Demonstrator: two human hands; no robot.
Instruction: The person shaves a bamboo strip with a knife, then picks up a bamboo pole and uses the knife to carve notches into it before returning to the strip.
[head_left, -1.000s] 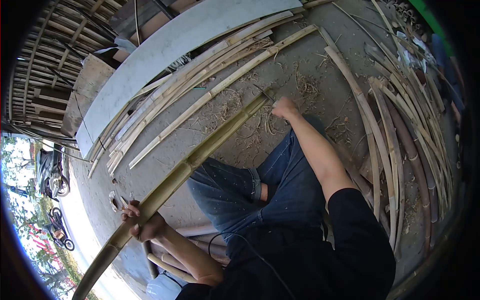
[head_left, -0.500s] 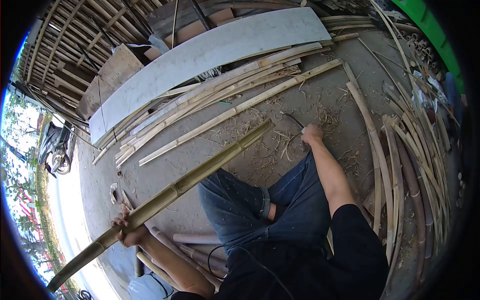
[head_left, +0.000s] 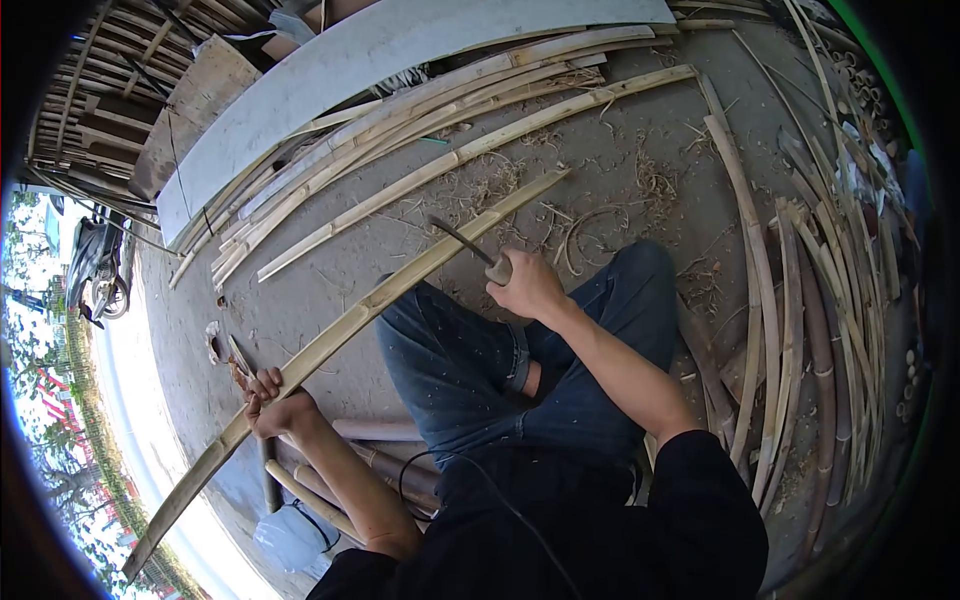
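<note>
My left hand (head_left: 280, 406) is closed around a long split bamboo strip (head_left: 345, 318), which slants from lower left to upper right across my lap. Its hollow inner side with the node ridges faces up. In my right hand (head_left: 532, 286) is the handle of a sickle-like knife (head_left: 462, 240). The dark, curved blade lies across the strip's upper part, pointing up and left. Below the strip are my bent knees in jeans (head_left: 460, 370), flecked with bits of bamboo.
Several pale bamboo strips (head_left: 400, 150) lie ahead beside a long grey board (head_left: 400, 50). Curled shavings (head_left: 655, 185) litter the floor. More bamboo strips (head_left: 825, 350) are piled at the right. Bamboo pieces (head_left: 380, 430) and a light-coloured bag (head_left: 290, 538) are at lower left; a motorbike (head_left: 100, 270) stands far left.
My right hand has swung left with the knife, from beyond the strip's far end to across the strip. My left hand has shifted slightly up and right, and the strip has tilted more steeply.
</note>
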